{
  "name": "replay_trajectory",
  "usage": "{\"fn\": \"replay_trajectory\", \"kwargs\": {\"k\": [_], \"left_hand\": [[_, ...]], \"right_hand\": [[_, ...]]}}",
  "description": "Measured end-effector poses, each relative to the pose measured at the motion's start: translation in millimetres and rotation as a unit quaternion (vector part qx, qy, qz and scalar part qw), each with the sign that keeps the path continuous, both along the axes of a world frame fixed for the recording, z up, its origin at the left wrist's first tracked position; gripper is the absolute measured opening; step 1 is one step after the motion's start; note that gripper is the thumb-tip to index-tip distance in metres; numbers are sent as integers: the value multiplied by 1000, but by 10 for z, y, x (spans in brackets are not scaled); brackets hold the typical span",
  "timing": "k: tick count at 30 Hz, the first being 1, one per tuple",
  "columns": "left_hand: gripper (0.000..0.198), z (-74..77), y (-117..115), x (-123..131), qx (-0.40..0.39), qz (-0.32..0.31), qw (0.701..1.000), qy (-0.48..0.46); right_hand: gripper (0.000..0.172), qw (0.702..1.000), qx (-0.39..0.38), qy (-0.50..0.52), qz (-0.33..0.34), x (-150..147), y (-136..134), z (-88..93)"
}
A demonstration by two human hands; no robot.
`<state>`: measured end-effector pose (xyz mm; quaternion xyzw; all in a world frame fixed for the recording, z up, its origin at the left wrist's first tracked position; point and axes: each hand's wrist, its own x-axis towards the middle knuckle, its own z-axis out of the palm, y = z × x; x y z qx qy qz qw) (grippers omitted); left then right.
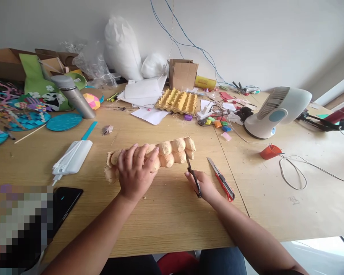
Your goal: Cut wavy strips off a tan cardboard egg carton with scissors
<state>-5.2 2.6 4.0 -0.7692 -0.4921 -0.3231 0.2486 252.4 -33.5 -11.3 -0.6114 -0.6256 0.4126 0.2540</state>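
Note:
A strip of egg carton (pixel 165 148), pale tan with two rows of rounded cups, lies cups-up on the wooden table. Over its left half my left hand (pixel 137 168) presses down, fingers curled across the cups and gripping it. In my right hand (pixel 205 185) is a pair of black-handled scissors (pixel 192 172). Their blades reach the carton's right end, between the last cups of the near row; how far they are apart is hidden. A red utility knife (pixel 222 179), blade extended, rests just right of my right hand.
A white power bank (pixel 74 156) and a black phone (pixel 67 202) lie at left. Behind are a yellow egg tray (pixel 177 101), a steel bottle (pixel 74 97) and a cardboard box (pixel 183 74). A white fan (pixel 278 110) and an orange cup (pixel 271 152) stand at right.

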Motion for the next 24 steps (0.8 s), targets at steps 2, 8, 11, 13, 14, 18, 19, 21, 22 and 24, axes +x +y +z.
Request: {"fn": "replay_trajectory", "kwargs": {"k": [2, 8, 11, 13, 14, 18, 19, 21, 22, 24], "left_hand": [[66, 1, -3, -4, -8, -3, 1000, -4], [67, -25, 11, -28, -8, -8, 1000, -8], [68, -28, 19, -35, -20, -10, 1000, -14], [67, -22, 18, -33, -24, -14, 999, -16], [67, -18, 15, -31, -22, -15, 1000, -15], [66, -4, -6, -17, -8, -21, 1000, 0], [66, -3, -10, -14, -6, -24, 1000, 2], [67, -2, -14, -12, -7, -26, 1000, 6], [68, -2, -14, -11, -8, -25, 1000, 8], [68, 4, -16, -4, -13, -19, 1000, 14]], "right_hand": [[56, 1000, -1, -5, 5, -6, -4, 18], [56, 1000, -7, 18, -1, 13, 21, 34], [56, 999, -20, 33, 1, 38, 40, 57], [57, 998, -35, 43, 5, 41, 37, 87], [57, 998, -43, 51, 7, 37, 30, 106], [59, 992, -74, 98, 15, -7, -18, 195], [59, 991, -79, 105, 13, -18, -29, 217], [58, 992, -78, 101, 10, -35, -46, 257], [58, 993, -73, 95, 10, -39, -50, 272], [58, 995, -61, 82, 9, -35, -51, 290]]}}
